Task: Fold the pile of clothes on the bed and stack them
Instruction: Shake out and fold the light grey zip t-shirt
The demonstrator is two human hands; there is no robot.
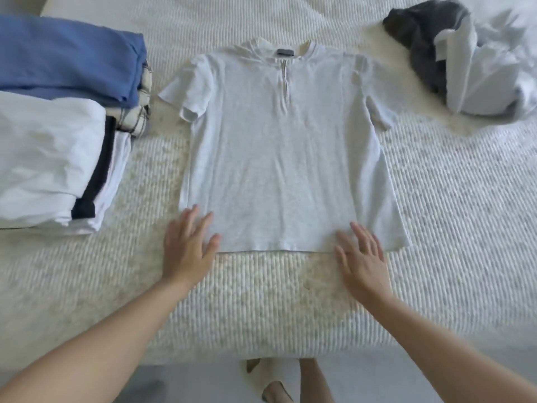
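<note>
A pale grey short-sleeved shirt (286,152) with a short zip at the neck lies spread flat, front up, in the middle of the bed (261,303). My left hand (187,247) lies flat with spread fingers at the shirt's lower left corner, fingertips on the hem. My right hand (363,257) lies flat on the hem toward the lower right corner. Neither hand grips anything. At the left stands a stack of folded white and dark clothes (55,164), with a folded blue garment (69,58) behind it. An unfolded pile of white and dark grey clothes (470,62) sits at the far right.
The bed has a ribbed cream cover; its near edge runs across the bottom of the view, with grey floor and my feet (279,385) below it. A plaid cloth (142,112) pokes out under the blue garment.
</note>
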